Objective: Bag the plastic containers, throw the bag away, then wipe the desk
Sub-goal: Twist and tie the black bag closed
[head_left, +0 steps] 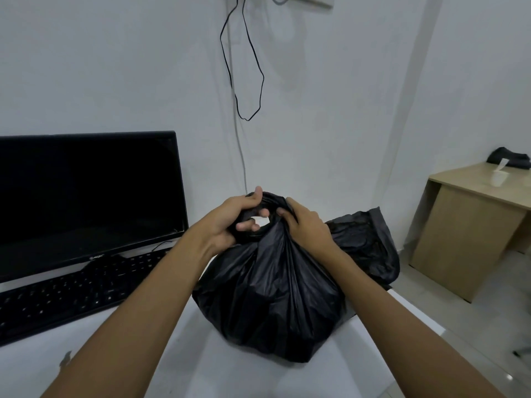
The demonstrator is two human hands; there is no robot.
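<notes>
Fingers of both hands curl round the gathered neck of the bulging black plastic rubbish bag (270,297), left hand (230,219) and right hand (304,222) facing across it. It sits on the white desk (244,377), neck straight up, equally near both.

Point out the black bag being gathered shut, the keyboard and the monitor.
black bag (270,305): head view, on its bulging front.
keyboard (66,297): head view, on the middle rows of keys.
monitor (89,196): head view, on the centre of the dark screen.
</notes>
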